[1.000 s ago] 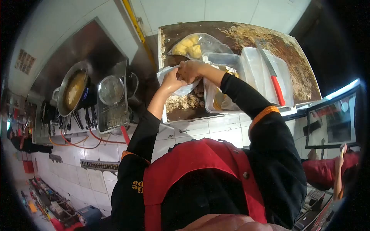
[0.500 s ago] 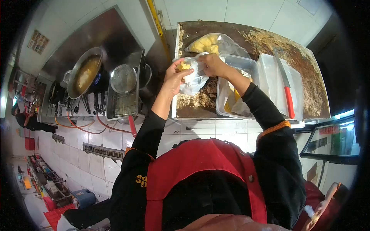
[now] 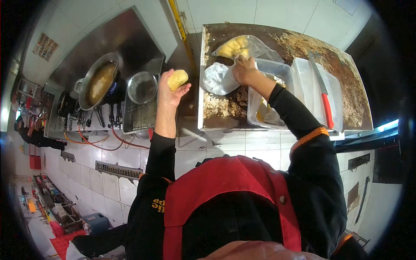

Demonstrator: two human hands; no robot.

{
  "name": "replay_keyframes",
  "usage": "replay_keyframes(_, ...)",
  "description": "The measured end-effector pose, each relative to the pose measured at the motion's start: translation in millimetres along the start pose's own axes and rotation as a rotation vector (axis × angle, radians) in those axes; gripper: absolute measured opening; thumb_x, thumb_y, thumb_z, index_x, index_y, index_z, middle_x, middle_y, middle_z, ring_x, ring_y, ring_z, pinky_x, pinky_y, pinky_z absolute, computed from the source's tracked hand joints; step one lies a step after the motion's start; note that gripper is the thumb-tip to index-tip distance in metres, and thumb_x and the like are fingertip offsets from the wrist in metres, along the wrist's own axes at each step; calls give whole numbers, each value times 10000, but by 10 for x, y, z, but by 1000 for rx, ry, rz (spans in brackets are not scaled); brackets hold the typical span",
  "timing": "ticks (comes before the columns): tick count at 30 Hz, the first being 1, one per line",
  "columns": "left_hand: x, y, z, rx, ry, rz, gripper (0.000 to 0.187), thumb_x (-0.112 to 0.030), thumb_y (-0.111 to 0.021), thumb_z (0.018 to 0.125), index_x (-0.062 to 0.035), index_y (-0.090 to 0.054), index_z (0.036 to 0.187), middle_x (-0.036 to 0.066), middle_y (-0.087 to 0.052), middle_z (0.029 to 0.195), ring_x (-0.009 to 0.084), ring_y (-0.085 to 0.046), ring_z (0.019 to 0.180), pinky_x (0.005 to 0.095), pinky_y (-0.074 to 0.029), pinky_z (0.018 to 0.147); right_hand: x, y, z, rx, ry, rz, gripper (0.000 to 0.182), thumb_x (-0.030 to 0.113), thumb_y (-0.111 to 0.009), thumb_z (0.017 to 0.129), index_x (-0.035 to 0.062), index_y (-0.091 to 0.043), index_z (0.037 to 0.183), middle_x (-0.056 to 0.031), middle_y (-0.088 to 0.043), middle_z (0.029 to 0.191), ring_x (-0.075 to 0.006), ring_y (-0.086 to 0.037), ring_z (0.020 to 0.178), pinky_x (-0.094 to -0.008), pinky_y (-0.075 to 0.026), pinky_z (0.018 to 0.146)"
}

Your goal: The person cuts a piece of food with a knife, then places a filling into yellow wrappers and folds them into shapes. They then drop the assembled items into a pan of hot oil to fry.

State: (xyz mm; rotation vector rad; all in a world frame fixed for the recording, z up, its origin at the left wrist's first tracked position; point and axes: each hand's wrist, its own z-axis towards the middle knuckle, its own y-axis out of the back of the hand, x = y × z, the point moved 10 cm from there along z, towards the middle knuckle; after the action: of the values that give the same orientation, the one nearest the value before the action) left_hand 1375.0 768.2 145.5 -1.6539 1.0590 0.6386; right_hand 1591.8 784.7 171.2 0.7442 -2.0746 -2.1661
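Because the left grip (image 3: 170,95) holds the yellow lump (image 3: 177,79) loosely in its palm, the lump could fall if that hand tips. Just left of the right grip (image 3: 245,72) sits a white bag (image 3: 217,79); I cannot tell if it is pinched.

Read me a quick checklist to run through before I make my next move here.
1. Yellow piece held by left hand: ok, it's in the grasp.
2. Left hand apart from pan: ok, there's a gap.
3. Right hand free of white plastic bag: cannot tell, fingertips hidden near its edge.
4. Red-handled knife apart from both hands: ok, lying across clear plastic container.
5. Liquid in pan hot enough: cannot tell from the picture.
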Motion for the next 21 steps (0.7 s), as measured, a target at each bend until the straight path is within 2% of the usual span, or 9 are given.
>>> replay_keyframes(1,-24,-97,5,111,-20,-90,375,-365,-546,760,-49,-571,960,128,-606,848,290,-587,697,333,-465,607,-62,60,62,-1,-5,-3,234,176,-464,780,104,-649,904,-90,-601,981,-259,-497,1006,-431,-419,733)
replay_keyframes(3,-18,-244,33,141,-48,-134,371,-330,-522,790,-27,-545,1004,142,-601,867,298,-590,717,334,-476,627,79,-25,100,309,275,100,252,92,-480,711,47,-642,898,-132,-631,880,-279,-582,869,-375,-461,708)
replay_keyframes(4,-23,-370,65,195,-82,-154,369,-313,-513,804,-24,-528,1033,146,-598,885,308,-590,741,344,-483,643,-84,188,122,150,180,325,335,16,-495,612,5,-616,925,-151,-637,854,-271,-614,852,-341,-481,742)
replay_keyframes(8,165,-877,129,395,-59,-144,389,-279,-542,812,-34,-472,1105,164,-572,936,339,-586,818,390,-499,679,-479,883,-159,-101,157,619,342,13,-516,656,0,-613,984,-146,-640,869,-246,-619,852,-331,-490,725)
replay_keyframes(10,456,-1034,252,434,51,-13,425,-266,-594,790,-50,-439,1122,148,-550,962,296,-583,830,396,-500,660,-866,977,-333,-215,-20,972,338,44,-569,700,16,-603,1034,-124,-645,884,-218,-627,800,-326,-496,698)
replay_keyframes(11,559,-1011,295,340,35,57,392,-215,-625,777,-56,-445,1087,115,-543,960,257,-574,844,402,-501,651,-962,958,-425,-217,-37,967,338,44,-569,700,16,-603,1034,-124,-645,884,-218,-627,800,-326,-496,698)
replay_keyframes(13,848,-995,484,325,35,103,363,-165,-640,769,-62,-445,1058,84,-537,941,231,-568,826,406,-502,644,-1378,1156,-789,-576,-137,900,272,184,-605,690,85,-646,940,-139,-631,771,-305,-605,619,-380,-495,585)
replay_keyframes(17,995,-1036,535,288,79,89,299,-160,-618,800,-93,-471,1052,80,-554,960,226,-577,846,419,-499,659,-1906,899,-1577,-447,-414,468,326,262,-654,688,102,-632,971,-145,-628,835,-311,-598,741,-397,-474,665)
replay_keyframes(21,535,-1188,316,208,-166,82,494,-166,-691,741,-56,-411,1134,96,-497,1033,198,-568,842,336,-515,579,-2047,450,-2385,-334,-644,191,472,373,-693,664,89,-593,1027,-173,-608,882,-341,-541,877,-407,-434,763)
